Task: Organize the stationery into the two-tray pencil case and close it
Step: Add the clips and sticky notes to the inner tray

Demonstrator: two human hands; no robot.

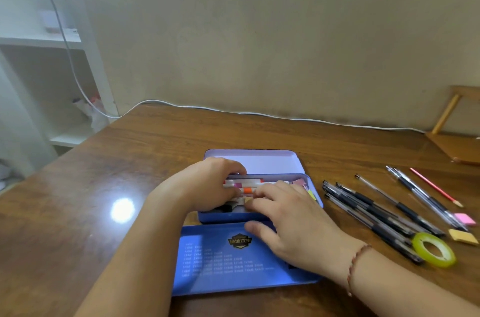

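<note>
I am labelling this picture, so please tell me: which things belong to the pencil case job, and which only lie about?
Job: case, lid, tray, markers, pens, pencil, tape, pink eraser, yellow eraser, left hand, right hand.

Lying about: cable, shelf, frame.

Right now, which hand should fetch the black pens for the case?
Right, probably. The black pens lie on the table on the right side of the pencil case, nearest the right hand. The left hand sits over the case's left end and would have to cross over.

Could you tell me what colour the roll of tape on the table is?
Yellow-green, seen in the head view: tape roll.
</note>
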